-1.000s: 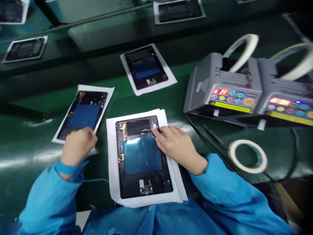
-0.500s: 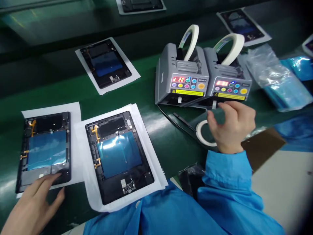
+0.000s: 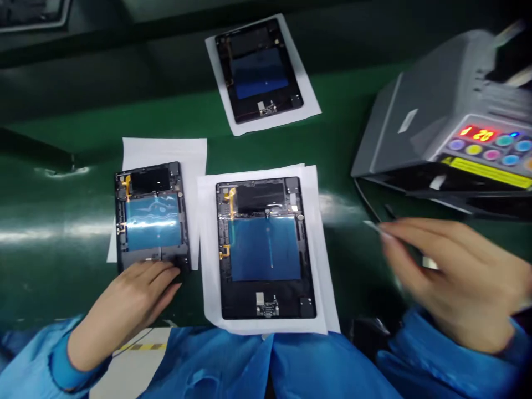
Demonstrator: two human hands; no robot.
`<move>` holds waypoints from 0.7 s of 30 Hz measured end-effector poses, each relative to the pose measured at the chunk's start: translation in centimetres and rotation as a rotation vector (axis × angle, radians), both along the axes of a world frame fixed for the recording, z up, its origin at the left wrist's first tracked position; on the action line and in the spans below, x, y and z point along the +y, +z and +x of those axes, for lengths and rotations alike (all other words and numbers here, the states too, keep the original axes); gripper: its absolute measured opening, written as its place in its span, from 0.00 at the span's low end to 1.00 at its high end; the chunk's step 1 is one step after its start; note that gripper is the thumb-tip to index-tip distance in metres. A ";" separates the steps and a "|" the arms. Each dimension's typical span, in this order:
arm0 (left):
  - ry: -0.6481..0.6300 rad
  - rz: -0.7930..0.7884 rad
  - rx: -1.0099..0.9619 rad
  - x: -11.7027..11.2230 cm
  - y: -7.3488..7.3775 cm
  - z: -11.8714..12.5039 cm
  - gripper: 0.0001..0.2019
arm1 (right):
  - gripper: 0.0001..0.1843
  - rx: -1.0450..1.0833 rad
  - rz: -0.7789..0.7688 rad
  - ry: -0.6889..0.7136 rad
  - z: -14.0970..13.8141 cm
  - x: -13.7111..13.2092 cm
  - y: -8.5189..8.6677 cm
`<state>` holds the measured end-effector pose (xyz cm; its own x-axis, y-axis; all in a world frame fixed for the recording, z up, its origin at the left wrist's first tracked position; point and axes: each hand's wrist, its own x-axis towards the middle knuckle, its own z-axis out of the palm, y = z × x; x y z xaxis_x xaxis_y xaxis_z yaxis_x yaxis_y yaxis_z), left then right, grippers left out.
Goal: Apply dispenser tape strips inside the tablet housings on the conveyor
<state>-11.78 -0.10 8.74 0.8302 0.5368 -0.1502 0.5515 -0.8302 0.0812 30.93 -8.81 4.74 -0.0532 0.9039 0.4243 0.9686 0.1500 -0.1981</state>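
Observation:
An opened tablet [image 3: 266, 249] with a blue battery film lies on white paper [image 3: 322, 260] right in front of me. A second opened tablet [image 3: 152, 216] lies to its left on its own sheet. My left hand [image 3: 133, 299] rests flat with its fingers spread on that tablet's lower edge. To the right of the middle tablet, my right hand [image 3: 449, 277] is blurred by motion. Its fingertips pinch a small pale strip of tape [image 3: 369, 224] that points toward the tablet.
A grey tape dispenser [image 3: 424, 122] with a red display and coloured buttons stands at the right. A third tablet [image 3: 260, 69] on paper lies farther back on the green belt [image 3: 62, 233]. Blue sleeves fill the bottom edge.
My right hand has left the dispenser and come back toward the middle tablet, carrying a tape strip. My left hand stays on the left tablet's lower edge. The view has swung back left.

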 end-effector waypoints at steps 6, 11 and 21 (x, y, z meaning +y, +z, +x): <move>-0.231 0.105 -0.160 6.3 -0.3 5.9 0.11 | 0.06 -0.033 -0.025 0.307 -10.4 9.9 0.4; -0.236 0.239 -0.246 9.1 -5.0 7.9 0.23 | 0.07 -0.112 0.048 0.274 -13.7 13.0 -2.2; -0.215 0.240 -0.396 8.6 -7.3 7.3 0.25 | 0.09 -0.183 0.000 0.352 -14.3 13.5 -2.4</move>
